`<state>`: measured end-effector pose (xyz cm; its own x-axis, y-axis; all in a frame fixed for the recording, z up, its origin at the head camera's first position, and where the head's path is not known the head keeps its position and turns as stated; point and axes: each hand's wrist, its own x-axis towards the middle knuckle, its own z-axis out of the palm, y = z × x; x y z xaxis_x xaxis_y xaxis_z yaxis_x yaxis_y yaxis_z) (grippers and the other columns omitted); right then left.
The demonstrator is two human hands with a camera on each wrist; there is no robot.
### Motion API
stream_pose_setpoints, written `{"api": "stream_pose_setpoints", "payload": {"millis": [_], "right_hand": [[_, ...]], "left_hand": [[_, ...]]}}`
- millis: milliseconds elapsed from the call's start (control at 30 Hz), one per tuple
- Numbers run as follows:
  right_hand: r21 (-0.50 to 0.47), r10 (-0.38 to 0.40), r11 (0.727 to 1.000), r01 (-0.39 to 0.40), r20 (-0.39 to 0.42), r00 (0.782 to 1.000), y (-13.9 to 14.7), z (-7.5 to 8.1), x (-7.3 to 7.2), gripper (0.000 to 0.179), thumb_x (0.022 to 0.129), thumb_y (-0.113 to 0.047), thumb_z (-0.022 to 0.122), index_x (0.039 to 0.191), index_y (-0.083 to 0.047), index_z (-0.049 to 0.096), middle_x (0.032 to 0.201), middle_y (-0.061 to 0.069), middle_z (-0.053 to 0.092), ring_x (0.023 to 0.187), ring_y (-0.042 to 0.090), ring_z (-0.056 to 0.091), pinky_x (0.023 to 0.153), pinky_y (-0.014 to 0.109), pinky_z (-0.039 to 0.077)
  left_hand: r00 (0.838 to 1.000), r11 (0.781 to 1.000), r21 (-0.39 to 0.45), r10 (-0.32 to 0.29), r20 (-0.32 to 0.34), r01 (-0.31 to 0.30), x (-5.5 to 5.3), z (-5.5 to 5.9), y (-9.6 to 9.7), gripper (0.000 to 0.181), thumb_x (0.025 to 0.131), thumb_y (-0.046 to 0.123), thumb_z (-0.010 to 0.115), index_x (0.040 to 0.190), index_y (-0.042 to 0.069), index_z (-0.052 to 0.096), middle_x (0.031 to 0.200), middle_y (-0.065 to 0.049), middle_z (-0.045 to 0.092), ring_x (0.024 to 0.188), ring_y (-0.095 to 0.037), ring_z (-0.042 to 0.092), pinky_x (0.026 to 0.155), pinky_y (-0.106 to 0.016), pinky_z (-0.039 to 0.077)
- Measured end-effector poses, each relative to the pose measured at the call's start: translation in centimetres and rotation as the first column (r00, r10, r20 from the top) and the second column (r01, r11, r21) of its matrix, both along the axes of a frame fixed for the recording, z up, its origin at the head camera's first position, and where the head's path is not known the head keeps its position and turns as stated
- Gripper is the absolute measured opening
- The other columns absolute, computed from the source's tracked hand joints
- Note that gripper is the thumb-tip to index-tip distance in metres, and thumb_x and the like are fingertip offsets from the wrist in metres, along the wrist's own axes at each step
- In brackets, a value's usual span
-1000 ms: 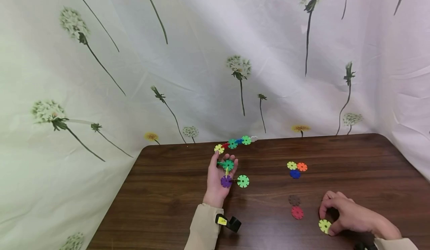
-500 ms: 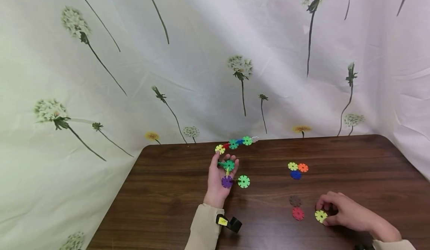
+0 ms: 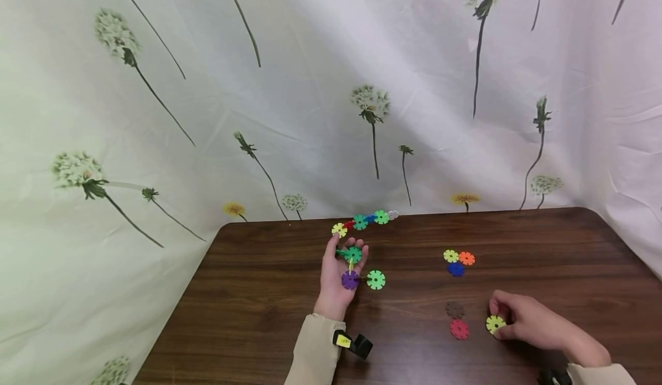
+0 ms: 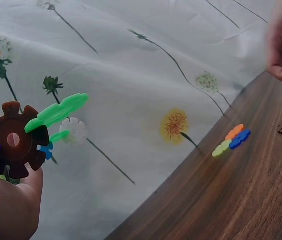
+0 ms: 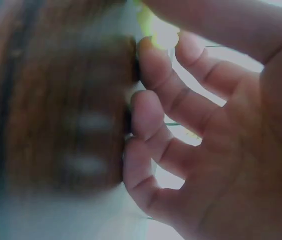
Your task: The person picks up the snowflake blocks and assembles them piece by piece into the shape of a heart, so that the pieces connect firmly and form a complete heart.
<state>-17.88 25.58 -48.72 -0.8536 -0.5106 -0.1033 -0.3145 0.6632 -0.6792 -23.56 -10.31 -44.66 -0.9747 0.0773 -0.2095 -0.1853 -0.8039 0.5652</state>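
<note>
In the head view, my left hand [image 3: 331, 287] is palm up and grips a chain of notched plastic snowflake discs. Across the palm run a green disc [image 3: 353, 254], a purple disc [image 3: 350, 280] and a light green disc [image 3: 376, 280]. Beyond the thumb the chain goes on from a yellow disc [image 3: 339, 230] to a clear disc [image 3: 393, 215]. A brown disc [image 4: 13, 140] of the chain, slotted edge to edge with its neighbours, shows large in the left wrist view. At the right, my right hand [image 3: 538, 322] pinches a yellow-green disc [image 3: 495, 324] between thumb and fingers, low over the table.
On the wooden table [image 3: 248, 316] lie loose discs: a yellow-green one [image 3: 451, 255], an orange one [image 3: 467, 258] and a blue one [image 3: 456, 269] together. Nearer are a brown one [image 3: 455, 310] and a red one [image 3: 459, 329]. A flower-patterned cloth [image 3: 310, 115] hangs behind.
My right hand has shifted slightly away from the table's near side and to the left with the yellow-green disc. The left hand and its chain stay nearly still.
</note>
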Motion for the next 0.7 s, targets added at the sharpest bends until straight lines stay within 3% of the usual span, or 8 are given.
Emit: {"api": "stream_pose_setpoints", "payload": {"millis": [233,433,700], "right_hand": [[-0.031,-0.007,0.999,0.007,0.009,1.000,-0.3,0.7,-0.5,0.022,0.088,-0.018,0.068,0.091,-0.012,0.048,0.074,-0.006,0.051,0.065,-0.001,0.044,0.055,0.021,0.036],[-0.110,-0.070,0.992,0.064,-0.047,0.996,-2.1,1.7,-0.9,0.018,0.093,-0.023,0.063,0.095,-0.013,0.048,0.075,-0.005,0.051,0.066,0.001,0.048,0.055,0.022,0.040],[-0.316,-0.102,0.946,0.072,-0.082,0.991,-5.8,2.5,-1.5,0.019,0.095,-0.022,0.061,0.096,-0.011,0.046,0.080,0.002,0.053,0.069,0.008,0.057,0.059,0.024,0.050]], "left_hand": [[1.000,1.000,-0.021,-0.003,0.001,0.003,0.0,0.0,0.0,0.051,0.097,0.043,0.053,0.128,0.007,0.035,0.100,0.000,0.056,0.091,-0.011,0.063,0.089,-0.026,0.055],[1.000,0.999,-0.040,-0.009,-0.005,0.008,0.0,0.1,0.1,0.054,0.098,0.043,0.051,0.132,0.006,0.032,0.101,0.000,0.055,0.092,-0.011,0.063,0.089,-0.026,0.055],[1.000,0.999,-0.044,-0.002,-0.006,0.002,0.1,0.0,0.0,0.056,0.098,0.043,0.051,0.134,0.007,0.030,0.102,0.000,0.055,0.092,-0.011,0.063,0.089,-0.026,0.055]]}}
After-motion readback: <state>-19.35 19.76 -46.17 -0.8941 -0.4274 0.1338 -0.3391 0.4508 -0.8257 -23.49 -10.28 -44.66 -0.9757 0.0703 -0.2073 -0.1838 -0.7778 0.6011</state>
